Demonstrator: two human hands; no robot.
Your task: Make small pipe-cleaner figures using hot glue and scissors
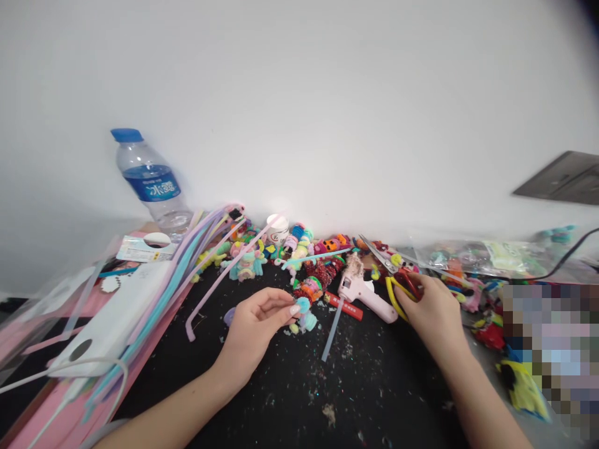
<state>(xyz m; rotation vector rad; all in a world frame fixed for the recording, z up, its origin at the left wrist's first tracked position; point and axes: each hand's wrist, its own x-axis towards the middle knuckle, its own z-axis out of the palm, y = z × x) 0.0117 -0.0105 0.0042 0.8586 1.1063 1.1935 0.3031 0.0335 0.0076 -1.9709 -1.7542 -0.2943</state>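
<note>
Between its thumb and fingertips, my left hand (257,321) pinches a small light-blue fuzzy piece (303,305), low over the black tabletop. My right hand (433,308) is closed round the yellow and red handles of a pair of scissors (386,265); the blades point up and left, parted a little. Between the two hands lies a pale pink glue gun (367,294) with a clear glue stick (331,333) protruding from its back. Partly beneath the gun is a red packet (344,307). Pastel fuzzy bits (306,321) rest just under my left fingertips.
A water bottle (152,181) leans by the wall at left, near bundled pastel pipe cleaners (163,305). Several colourful fuzzy figures (246,260) and a white cup (277,227) line the wall. Plastic bags (477,257) lie at right. A white cable (70,396) crosses the lower left.
</note>
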